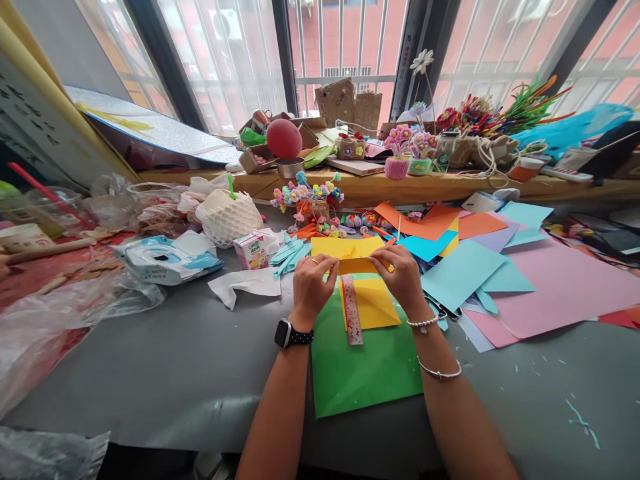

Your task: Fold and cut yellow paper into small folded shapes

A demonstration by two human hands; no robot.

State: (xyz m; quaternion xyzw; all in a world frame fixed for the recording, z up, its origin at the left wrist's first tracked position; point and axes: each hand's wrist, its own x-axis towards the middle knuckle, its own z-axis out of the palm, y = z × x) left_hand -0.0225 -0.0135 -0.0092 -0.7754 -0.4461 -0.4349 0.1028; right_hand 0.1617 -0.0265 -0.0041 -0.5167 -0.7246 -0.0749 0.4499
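Note:
Between my two hands stretches a narrow strip of yellow paper (356,266). My left hand (314,280), with a watch at the wrist, pinches its left end. The right end is pinched by my right hand (400,273), which has bracelets below it. Under them lies a green sheet (367,380) bearing a yellow paper piece (375,303) with a crease across it. A pink patterned ruler (353,310) rests over that piece's left side. Just beyond my fingers is another yellow sheet (320,245) with thin yellow strips on it.
Coloured paper sheets (470,273) are piled at the right. To the left lie a wet-wipe pack (167,257), a white tissue (247,285), a small box (251,250) and light-blue paper strips (291,253). A flower basket (313,207) stands behind, below a crowded windowsill (360,190).

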